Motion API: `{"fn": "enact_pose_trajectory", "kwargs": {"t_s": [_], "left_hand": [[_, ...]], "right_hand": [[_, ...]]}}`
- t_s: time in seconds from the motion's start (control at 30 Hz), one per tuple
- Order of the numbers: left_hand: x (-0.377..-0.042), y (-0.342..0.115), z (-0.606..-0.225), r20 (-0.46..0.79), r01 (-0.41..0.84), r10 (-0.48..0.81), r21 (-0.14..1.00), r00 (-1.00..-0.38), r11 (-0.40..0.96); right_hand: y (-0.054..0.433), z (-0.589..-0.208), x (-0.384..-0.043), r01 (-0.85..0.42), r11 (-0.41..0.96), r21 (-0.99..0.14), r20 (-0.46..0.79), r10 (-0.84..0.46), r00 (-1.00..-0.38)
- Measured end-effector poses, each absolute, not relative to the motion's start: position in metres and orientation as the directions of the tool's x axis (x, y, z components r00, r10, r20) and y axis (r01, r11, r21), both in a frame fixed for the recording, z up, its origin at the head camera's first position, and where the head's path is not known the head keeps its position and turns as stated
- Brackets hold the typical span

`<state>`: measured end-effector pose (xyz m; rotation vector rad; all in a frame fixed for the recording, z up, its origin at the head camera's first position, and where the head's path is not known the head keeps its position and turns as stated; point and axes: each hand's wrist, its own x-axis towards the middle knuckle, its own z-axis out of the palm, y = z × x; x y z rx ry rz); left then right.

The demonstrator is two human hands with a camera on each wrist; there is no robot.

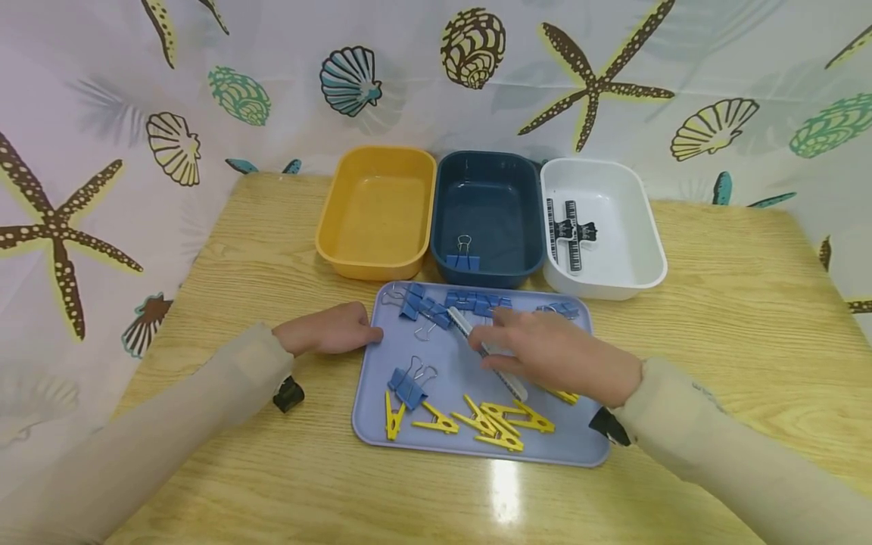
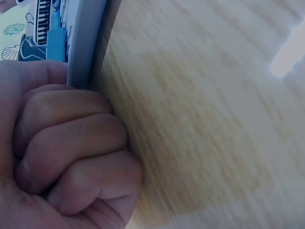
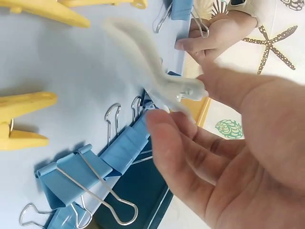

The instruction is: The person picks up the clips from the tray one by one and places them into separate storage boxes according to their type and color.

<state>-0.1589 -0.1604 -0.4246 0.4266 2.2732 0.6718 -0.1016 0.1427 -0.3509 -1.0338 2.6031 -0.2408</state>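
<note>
My left hand [image 1: 330, 329] grips the left rim of a lavender tray [image 1: 443, 359], its fingers curled below the edge and the thumb over it. Above the tray's middle, my right hand [image 1: 555, 348] pinches a long white piano-key clip [image 3: 143, 52] by its handle end; the clip is slanted and blurred in the right wrist view. Several blue binder clips [image 1: 409, 387] lie along the tray's far side and at its left. Several yellow clothespins [image 1: 443, 425] are scattered along the near side. Part of the clip is hidden behind the right fingers in the head view.
Behind the tray stand three bins side by side: a yellow one [image 1: 375, 265], a dark blue one [image 1: 490, 278] holding one blue binder clip [image 1: 463, 263], and a white one [image 1: 643, 242] holding two piano-key clips [image 1: 574, 246]. A shell-patterned cloth [image 1: 422, 113] hangs behind the wooden table [image 1: 272, 484].
</note>
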Motion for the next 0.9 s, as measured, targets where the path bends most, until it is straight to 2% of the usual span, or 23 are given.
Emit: {"fn": "enact_pose_trajectory", "kwargs": {"t_s": [0.27, 0.47, 0.9], "left_hand": [[-0.1594, -0.1602, -0.4245, -0.556, 0.091, 0.47, 0.575, -0.685, 0.813], [-0.16, -0.1604, -0.4249, -0.555, 0.088, 0.473, 0.58, -0.684, 0.81], [-0.1585, -0.1588, -0.4229, -0.558, 0.091, 0.469, 0.572, -0.685, 0.815]], "right_hand": [[0.1457, -0.3551, -0.1007, -0.66, 0.723, -0.205, -0.157, -0.69, -0.707], [0.149, -0.3553, -0.101, -0.692, 0.703, -0.164, -0.108, -0.71, -0.696], [0.1521, -0.3498, -0.1028, -0.628, 0.765, -0.146, -0.131, -0.644, -0.754]]}}
